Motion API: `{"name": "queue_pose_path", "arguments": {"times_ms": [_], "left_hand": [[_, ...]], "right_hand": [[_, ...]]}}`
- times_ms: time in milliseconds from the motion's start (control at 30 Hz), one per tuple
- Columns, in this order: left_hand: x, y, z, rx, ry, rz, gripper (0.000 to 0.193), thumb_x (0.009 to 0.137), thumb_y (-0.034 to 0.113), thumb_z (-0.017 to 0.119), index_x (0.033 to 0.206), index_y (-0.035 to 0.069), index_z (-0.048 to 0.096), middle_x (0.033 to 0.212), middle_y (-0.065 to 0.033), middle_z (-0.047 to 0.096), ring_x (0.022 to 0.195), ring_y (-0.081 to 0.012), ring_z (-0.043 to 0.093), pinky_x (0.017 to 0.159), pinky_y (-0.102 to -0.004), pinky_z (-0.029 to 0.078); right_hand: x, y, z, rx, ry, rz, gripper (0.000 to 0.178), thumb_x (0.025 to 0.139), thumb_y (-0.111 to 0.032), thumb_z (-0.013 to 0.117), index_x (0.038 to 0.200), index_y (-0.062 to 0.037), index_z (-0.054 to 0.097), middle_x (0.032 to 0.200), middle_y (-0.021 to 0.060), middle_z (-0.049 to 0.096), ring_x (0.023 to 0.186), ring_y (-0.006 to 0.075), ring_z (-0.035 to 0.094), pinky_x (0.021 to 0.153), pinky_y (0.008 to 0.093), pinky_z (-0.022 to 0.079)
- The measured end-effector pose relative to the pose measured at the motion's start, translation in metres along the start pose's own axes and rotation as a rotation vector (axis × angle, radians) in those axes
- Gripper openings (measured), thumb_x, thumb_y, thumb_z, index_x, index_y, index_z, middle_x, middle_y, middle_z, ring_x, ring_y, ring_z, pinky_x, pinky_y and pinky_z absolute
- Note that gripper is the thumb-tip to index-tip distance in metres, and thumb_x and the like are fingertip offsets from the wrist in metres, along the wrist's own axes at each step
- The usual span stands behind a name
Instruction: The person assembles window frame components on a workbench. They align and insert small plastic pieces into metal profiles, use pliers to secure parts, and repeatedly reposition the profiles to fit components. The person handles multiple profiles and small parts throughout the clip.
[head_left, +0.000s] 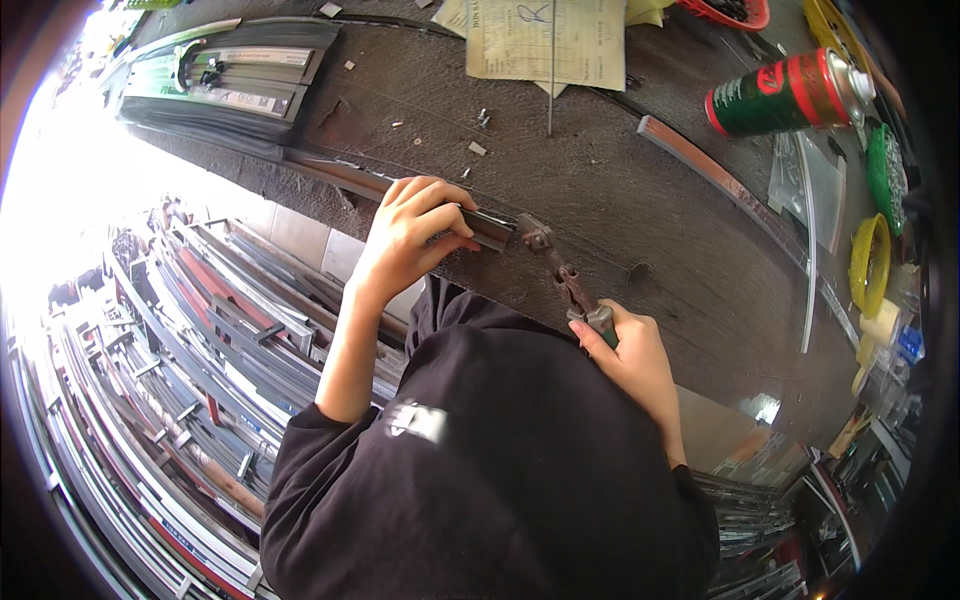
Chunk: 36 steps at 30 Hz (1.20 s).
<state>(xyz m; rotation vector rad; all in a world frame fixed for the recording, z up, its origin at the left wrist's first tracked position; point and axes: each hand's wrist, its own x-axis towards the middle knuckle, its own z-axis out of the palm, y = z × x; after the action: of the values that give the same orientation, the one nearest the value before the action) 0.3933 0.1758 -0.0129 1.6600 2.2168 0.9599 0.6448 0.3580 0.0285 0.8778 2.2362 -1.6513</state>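
Strip (490, 230), brown, one piece, lying along the edge of the bench (400, 95) at centre frame, its near end gripped by the curled fingers of the left hand (412, 225); tool (572, 288), rusty with a green handle, closed in the right hand (638, 358), its head just beside the strip's end, contact uncertain. Status, by judgement: strip and tool in position, work on the end apparently unfinished, any marks on it too small to tell. Also listed: scraps (477, 148), upper centre; can (785, 94), upper right.
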Motion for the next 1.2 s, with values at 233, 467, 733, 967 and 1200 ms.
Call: {"name": "queue_pose_path", "arguments": {"times_ms": [233, 467, 733, 967, 1200], "left_hand": [[0.003, -0.010, -0.005, -0.044, -0.010, -0.034, 0.042, 0.064, 0.023, 0.085, 0.103, 0.012, 0.073, 0.095, -0.0029, 0.072, 0.095, -0.0235, 0.067, 0.088, -0.0377, 0.049], [0.013, -0.016, -0.006, -0.047, 0.011, 0.025, 0.041, 0.066, 0.033, 0.086, 0.099, 0.011, 0.075, 0.092, -0.0047, 0.072, 0.090, -0.0245, 0.068, 0.083, -0.0369, 0.051], [0.014, -0.016, -0.005, -0.026, 0.005, 0.018, 0.040, 0.067, 0.034, 0.086, 0.098, 0.011, 0.076, 0.092, -0.0049, 0.072, 0.089, -0.0246, 0.068, 0.082, -0.0370, 0.051], [0.015, -0.015, -0.006, -0.024, -0.028, -0.005, 0.040, 0.067, 0.033, 0.086, 0.098, 0.011, 0.076, 0.091, -0.0049, 0.073, 0.089, -0.0245, 0.068, 0.083, -0.0369, 0.051], [0.015, -0.017, -0.005, -0.018, -0.010, 0.000, 0.038, 0.064, 0.029, 0.087, 0.097, 0.012, 0.077, 0.093, -0.0038, 0.074, 0.091, -0.0239, 0.068, 0.084, -0.0369, 0.051]], "right_hand": [[0.013, -0.003, 0.016, -0.250, 0.132, -0.171, 0.034, 0.094, -0.032, 0.072, 0.089, 0.0005, 0.065, 0.074, 0.0161, 0.069, 0.063, 0.0340, 0.069, 0.057, 0.0389, 0.051], [0.018, 0.003, 0.020, -0.367, 0.274, -0.314, 0.029, 0.093, -0.028, 0.075, 0.092, -0.0006, 0.065, 0.072, 0.0135, 0.068, 0.061, 0.0322, 0.068, 0.052, 0.0375, 0.050], [0.016, 0.000, 0.023, -0.399, 0.311, -0.270, 0.028, 0.093, -0.027, 0.074, 0.091, -0.0014, 0.064, 0.071, 0.0154, 0.066, 0.059, 0.0351, 0.065, 0.052, 0.0403, 0.048], [0.015, -0.006, 0.021, -0.391, 0.314, -0.188, 0.029, 0.095, -0.028, 0.072, 0.088, -0.0003, 0.064, 0.070, 0.0183, 0.066, 0.063, 0.0375, 0.067, 0.057, 0.0400, 0.049], [0.005, -0.014, 0.011, -0.304, 0.334, -0.125, 0.030, 0.096, -0.028, 0.071, 0.090, 0.0005, 0.064, 0.063, 0.0127, 0.060, 0.054, 0.0225, 0.059, 0.055, 0.0354, 0.044]]}}
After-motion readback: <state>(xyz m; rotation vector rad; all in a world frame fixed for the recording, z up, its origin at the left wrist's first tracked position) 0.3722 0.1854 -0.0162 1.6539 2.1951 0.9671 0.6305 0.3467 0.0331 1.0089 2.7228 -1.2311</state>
